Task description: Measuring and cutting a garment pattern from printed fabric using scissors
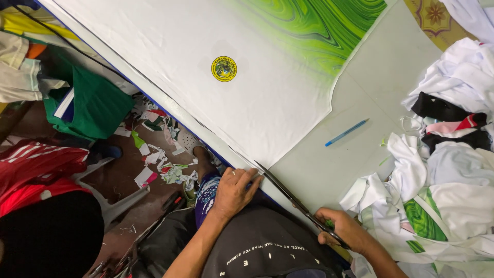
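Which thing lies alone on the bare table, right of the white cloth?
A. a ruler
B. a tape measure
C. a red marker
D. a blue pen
D: a slim blue pen lies slanted on the grey table, apart from the white cloth and from the scissors in the right hand.

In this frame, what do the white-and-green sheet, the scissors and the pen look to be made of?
Sheet: probably thin printed fabric, matte; it lies limp and flat, with the left hand pressing its edge.
Scissors: dark metal blades, slightly shiny, held in the right hand.
Pen: likely blue translucent plastic, glossy.
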